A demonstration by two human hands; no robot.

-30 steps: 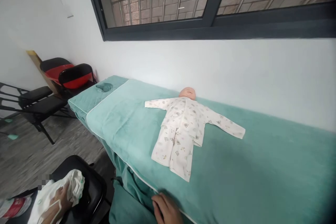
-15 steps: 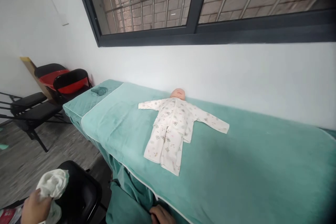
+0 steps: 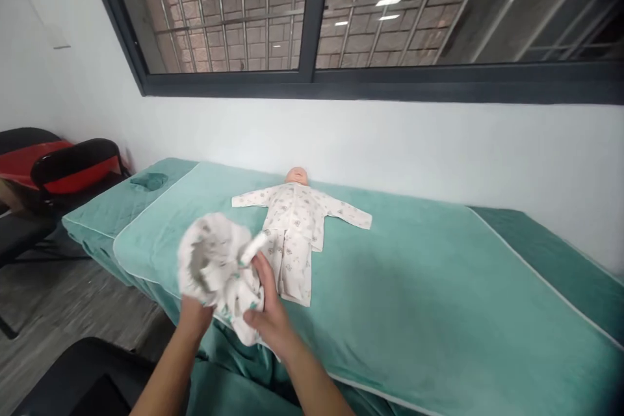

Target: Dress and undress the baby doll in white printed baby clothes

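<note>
Both my hands hold up a crumpled white cloth item with green trim (image 3: pixel 214 263) above the near edge of the bed. My left hand (image 3: pixel 194 317) grips it from below, mostly hidden behind it. My right hand (image 3: pixel 269 312) pinches its right side, fingers closed on the fabric. Just beyond lies a baby doll (image 3: pixel 296 175) on its back, arms spread, dressed in a white printed suit (image 3: pixel 297 224), on the teal towel (image 3: pixel 414 286).
The teal-covered bed (image 3: pixel 546 253) runs along the white wall under a barred window (image 3: pixel 312 6). A small green cloth (image 3: pixel 150 180) lies at the bed's left end. Black and red folding chairs (image 3: pixel 73 166) stand at left; a black seat (image 3: pixel 88 374) is near my left arm.
My left hand lifted the white cloth from the black chair up over the bed. My right hand left the bed edge and took hold of the cloth. The view turned right.
</note>
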